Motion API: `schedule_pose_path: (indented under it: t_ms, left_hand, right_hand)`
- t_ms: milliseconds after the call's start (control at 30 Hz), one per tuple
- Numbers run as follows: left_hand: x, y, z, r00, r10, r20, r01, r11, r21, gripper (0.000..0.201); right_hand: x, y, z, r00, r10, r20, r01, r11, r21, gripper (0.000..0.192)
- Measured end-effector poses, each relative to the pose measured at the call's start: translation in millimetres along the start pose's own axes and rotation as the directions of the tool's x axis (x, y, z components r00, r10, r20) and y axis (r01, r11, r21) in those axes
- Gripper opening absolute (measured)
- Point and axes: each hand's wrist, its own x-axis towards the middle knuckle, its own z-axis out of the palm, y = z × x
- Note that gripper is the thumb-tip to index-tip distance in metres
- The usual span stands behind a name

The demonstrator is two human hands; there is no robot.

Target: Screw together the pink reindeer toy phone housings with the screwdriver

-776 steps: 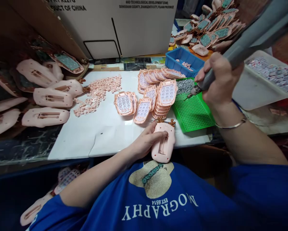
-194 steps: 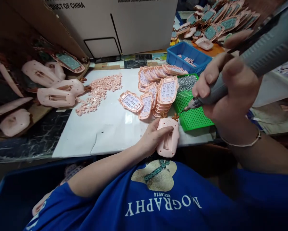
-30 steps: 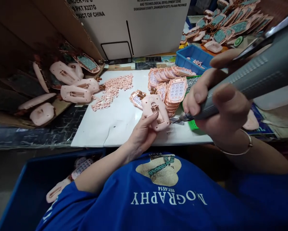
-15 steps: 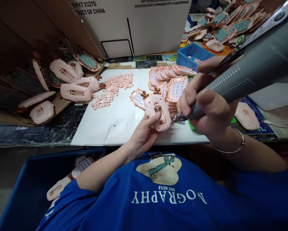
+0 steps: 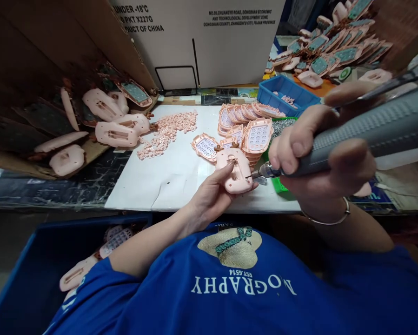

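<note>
My left hand [image 5: 212, 193] is closed around a pink plastic toy casing [image 5: 243, 179] with brown antlers, its back with the open battery slot facing up. The thumb presses beside the slot. In my right hand [image 5: 320, 158] is a grey electric screwdriver [image 5: 365, 128], tilted, its bit pointing left at the casing's right side. Whether the bit sits in a screw hole is too small to tell. Just behind the casing stand stacked pink front shells [image 5: 258, 136] with keypads. A green tray [image 5: 281, 185] of small metal screws is partly hidden behind my right hand.
Small pink pieces [image 5: 170, 130] lie spread on the white board [image 5: 132, 181]. A cardboard box [image 5: 139, 60] with more casings stands at left, a blue bin [image 5: 23, 274] below it. A small blue tray [image 5: 271, 95] sits at the back, near heaped casings [image 5: 337, 51].
The casing has tipped and shifted slightly right and down, its antlers now lower. The screwdriver has swung to a flatter angle, and my right hand has moved a little right.
</note>
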Motion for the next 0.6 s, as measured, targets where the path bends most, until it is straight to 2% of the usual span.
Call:
schedule_pose_path:
  t_ms: [67, 200, 300, 367, 500, 600]
  left_hand:
    - [-3.0, 1.9, 4.0, 0.999, -0.035, 0.0, 0.035, 0.999, -0.01, 0.019]
    - [-8.0, 3.7, 9.3, 0.996, -0.083, 0.032, 0.083, 0.996, -0.018, 0.026]
    - [-9.6, 3.1, 10.5, 0.993, -0.104, 0.057, 0.106, 0.994, -0.029, 0.029]
    - [-10.1, 2.4, 10.8, 0.991, -0.111, 0.074, 0.114, 0.993, -0.038, 0.028]
    - [-12.1, 2.0, 12.7, 0.984, -0.143, 0.107, 0.15, 0.987, -0.053, 0.029]
    - [-14.3, 2.8, 15.2, 0.981, -0.147, 0.123, 0.157, 0.985, -0.072, 0.029]
  right_hand:
    - [-0.9, -10.6, -0.6, 0.999, 0.038, -0.009, -0.039, 0.998, -0.05, 0.031]
    - [-3.8, -20.0, -1.9, 0.998, -0.01, -0.062, 0.002, 0.991, -0.133, 0.029]
    - [-2.7, -20.4, -1.0, 0.99, -0.131, -0.042, 0.126, 0.985, -0.122, 0.031]
    - [-0.5, -24.4, 1.4, 0.986, -0.168, -0.003, 0.166, 0.979, -0.116, 0.03]
    - [2.4, -40.0, 9.7, 0.995, 0.02, 0.101, 0.004, 0.973, -0.23, 0.034]
    - [0.4, -46.1, 10.4, 0.999, -0.031, 0.035, 0.037, 0.985, -0.169, 0.039]
